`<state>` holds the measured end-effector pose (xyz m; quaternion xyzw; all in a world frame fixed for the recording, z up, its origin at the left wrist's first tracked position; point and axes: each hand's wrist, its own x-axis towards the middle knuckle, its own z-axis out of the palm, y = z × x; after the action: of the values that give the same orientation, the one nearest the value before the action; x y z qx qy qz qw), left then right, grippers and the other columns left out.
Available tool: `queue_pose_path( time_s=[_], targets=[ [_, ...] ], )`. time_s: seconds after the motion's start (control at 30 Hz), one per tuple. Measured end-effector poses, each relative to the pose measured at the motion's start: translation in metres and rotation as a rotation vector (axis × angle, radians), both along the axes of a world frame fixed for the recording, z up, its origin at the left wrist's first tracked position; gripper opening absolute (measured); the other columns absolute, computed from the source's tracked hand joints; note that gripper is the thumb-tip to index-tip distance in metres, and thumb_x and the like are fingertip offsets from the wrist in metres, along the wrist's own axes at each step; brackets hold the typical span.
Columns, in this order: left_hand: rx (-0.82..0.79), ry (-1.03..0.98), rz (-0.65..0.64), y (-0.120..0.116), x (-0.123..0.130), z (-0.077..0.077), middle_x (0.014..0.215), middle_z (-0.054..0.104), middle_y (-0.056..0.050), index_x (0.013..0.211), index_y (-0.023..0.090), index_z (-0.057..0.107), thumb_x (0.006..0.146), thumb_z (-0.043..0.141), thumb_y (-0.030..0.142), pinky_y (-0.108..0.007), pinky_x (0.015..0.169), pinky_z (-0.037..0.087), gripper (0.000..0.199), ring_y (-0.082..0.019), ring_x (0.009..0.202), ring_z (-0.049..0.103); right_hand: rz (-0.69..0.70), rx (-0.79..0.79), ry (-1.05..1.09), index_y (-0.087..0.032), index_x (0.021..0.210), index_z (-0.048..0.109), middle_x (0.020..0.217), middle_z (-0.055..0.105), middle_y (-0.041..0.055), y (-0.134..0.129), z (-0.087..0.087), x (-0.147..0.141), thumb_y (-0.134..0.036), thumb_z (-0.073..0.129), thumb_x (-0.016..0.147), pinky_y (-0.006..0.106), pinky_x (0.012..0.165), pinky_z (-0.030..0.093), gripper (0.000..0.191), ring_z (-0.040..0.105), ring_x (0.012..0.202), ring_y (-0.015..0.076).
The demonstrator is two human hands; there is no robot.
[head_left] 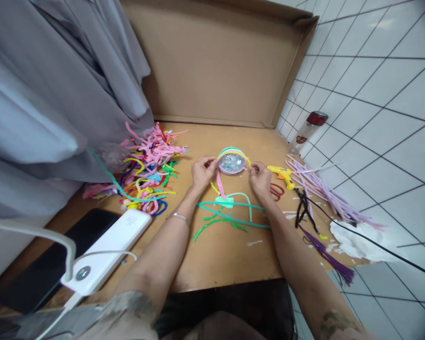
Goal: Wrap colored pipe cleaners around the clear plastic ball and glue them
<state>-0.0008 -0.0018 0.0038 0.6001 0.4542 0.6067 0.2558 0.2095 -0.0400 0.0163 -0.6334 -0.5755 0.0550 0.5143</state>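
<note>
A clear, rounded piece with small coloured bits inside [231, 164] rests on the table between my hands, its edge wrapped in lilac, green and yellow fuzzy stems. Over its top arches a yellow pipe cleaner [233, 150]. My left hand [203, 171] pinches at the left side of this arch, and my right hand [260, 178] pinches its right end; the fingertips partly hide both grips. From the left side a pink strip [220, 185] hangs down to a mint-green piece [225, 202]. Teal pipe cleaners [233, 205] and green ones [216, 222] lie between my forearms.
A heap of coloured pipe cleaners [152, 160] lies left, near a white power bank [109, 250] and a grey curtain [102, 85]. Rightward are a yellow glue gun [282, 174], lilac stems [333, 198], a purple tassel [329, 255] and a bottle [306, 132]. Cardboard [216, 61] stands behind.
</note>
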Motion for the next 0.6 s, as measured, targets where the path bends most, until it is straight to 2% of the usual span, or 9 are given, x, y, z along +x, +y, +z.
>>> queue_pose_path(
  time_s=[0.27, 0.4, 0.5, 0.6],
  targets=[
    [0.024, 0.002, -0.004, 0.001, 0.001, -0.003, 0.076, 0.073, -0.005, 0.084, 0.017, 0.077, 0.081, 0.066, 0.038, -0.026, 0.064, 0.047, 0.024, -0.015, 0.067, 0.061, -0.002, 0.009, 0.014, -0.019, 0.082, 0.071, 0.079, 0.075, 0.0089, -0.003, 0.002, -0.001, -0.030, 0.054, 0.079, 0.038, 0.078, 0.053, 0.020, 0.068, 0.077, 0.0254],
    [0.038, -0.044, 0.001, -0.004, 0.002, 0.001, 0.077, 0.074, -0.005, 0.083, 0.017, 0.077, 0.081, 0.067, 0.037, -0.026, 0.066, 0.048, 0.022, -0.015, 0.069, 0.062, 0.018, 0.052, 0.106, -0.018, 0.084, 0.070, 0.080, 0.075, 0.0085, -0.006, 0.009, -0.005, -0.034, 0.055, 0.079, 0.038, 0.079, 0.055, 0.022, 0.068, 0.076, 0.0234],
    [0.035, -0.118, -0.026, -0.009, 0.004, 0.008, 0.078, 0.074, -0.005, 0.083, 0.016, 0.077, 0.080, 0.068, 0.037, -0.026, 0.068, 0.049, 0.023, -0.014, 0.070, 0.063, 0.138, 0.074, 0.271, -0.019, 0.082, 0.068, 0.077, 0.073, 0.0057, -0.009, 0.016, -0.014, -0.039, 0.062, 0.076, 0.034, 0.073, 0.056, 0.023, 0.068, 0.071, 0.0198],
    [-0.026, -0.218, -0.103, -0.012, 0.006, 0.014, 0.077, 0.075, -0.005, 0.080, 0.015, 0.075, 0.074, 0.073, 0.041, -0.027, 0.069, 0.051, 0.027, -0.015, 0.070, 0.064, 0.334, -0.025, 0.478, -0.021, 0.077, 0.065, 0.066, 0.068, 0.0002, -0.014, 0.021, -0.030, -0.045, 0.072, 0.067, 0.028, 0.058, 0.052, 0.027, 0.062, 0.057, 0.0145]
  ],
)
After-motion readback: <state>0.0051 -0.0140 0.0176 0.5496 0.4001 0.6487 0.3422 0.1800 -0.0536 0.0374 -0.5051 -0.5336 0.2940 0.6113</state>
